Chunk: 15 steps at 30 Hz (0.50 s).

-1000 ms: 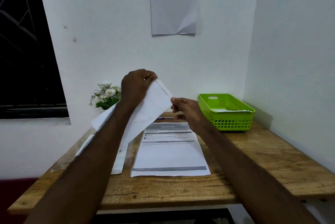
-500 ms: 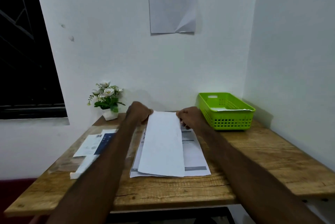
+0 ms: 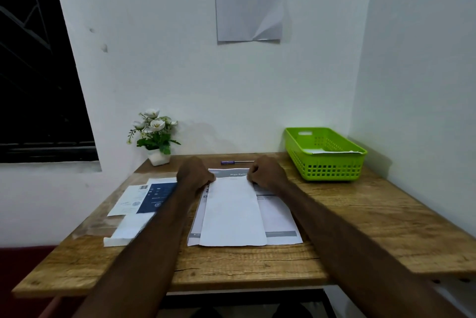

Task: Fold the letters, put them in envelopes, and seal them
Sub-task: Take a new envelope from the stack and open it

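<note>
A folded white letter (image 3: 233, 214) lies lengthwise on top of a printed sheet (image 3: 279, 217) in the middle of the wooden table (image 3: 360, 227). My left hand (image 3: 194, 174) grips the letter's far left corner with curled fingers. My right hand (image 3: 266, 172) pinches its far right corner. A stack of white envelopes (image 3: 130, 230) lies to the left, partly hidden by my left forearm.
A blue and white printed leaflet (image 3: 146, 197) lies at the left. A small flower pot (image 3: 155, 137) stands at the back left, a pen (image 3: 235, 162) behind my hands. A green basket (image 3: 325, 155) holding paper sits at the back right by the wall.
Both hands have brought the letter down from mid-air and laid it flat over the printed sheet. They still hold its far corners.
</note>
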Each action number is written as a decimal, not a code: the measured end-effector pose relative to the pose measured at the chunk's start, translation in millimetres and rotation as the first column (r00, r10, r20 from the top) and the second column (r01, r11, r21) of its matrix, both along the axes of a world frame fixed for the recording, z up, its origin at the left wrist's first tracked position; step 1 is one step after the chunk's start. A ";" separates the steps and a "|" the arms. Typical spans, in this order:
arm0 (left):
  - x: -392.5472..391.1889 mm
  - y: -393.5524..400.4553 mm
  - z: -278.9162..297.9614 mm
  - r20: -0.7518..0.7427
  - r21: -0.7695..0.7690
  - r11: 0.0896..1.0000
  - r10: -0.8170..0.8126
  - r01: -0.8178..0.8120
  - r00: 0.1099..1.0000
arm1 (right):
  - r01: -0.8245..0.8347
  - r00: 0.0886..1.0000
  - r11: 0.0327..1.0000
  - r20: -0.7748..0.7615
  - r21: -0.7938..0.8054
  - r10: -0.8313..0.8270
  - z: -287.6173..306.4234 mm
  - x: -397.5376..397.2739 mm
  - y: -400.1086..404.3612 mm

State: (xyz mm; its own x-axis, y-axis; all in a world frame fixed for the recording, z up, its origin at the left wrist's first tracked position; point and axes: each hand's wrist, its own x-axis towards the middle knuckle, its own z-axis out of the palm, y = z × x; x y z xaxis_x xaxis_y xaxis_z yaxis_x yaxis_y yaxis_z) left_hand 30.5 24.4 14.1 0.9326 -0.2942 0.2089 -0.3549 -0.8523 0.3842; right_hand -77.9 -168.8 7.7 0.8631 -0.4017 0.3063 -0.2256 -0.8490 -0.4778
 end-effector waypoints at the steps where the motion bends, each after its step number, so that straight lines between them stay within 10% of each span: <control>1: -4.1 -1.7 1.5 0.003 0.004 1.000 0.014 -0.014 1.000 | -0.008 1.000 1.000 0.011 -0.002 0.008 0.4 -2.3 0.9; 15: -4.8 23.5 5.2 0.238 -0.234 0.966 0.164 -0.107 0.957 | -0.159 0.985 0.948 -0.109 -0.277 0.133 7.9 -6.3 11.8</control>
State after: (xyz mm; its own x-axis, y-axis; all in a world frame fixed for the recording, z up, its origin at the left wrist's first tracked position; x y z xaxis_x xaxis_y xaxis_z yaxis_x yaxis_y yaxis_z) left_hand 25.7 47.9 19.3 0.8684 -0.0900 0.4876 -0.3513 -0.8056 0.4771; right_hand -84.1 -156.9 15.6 0.9344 -0.1766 0.3094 -0.1191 -0.9734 -0.1959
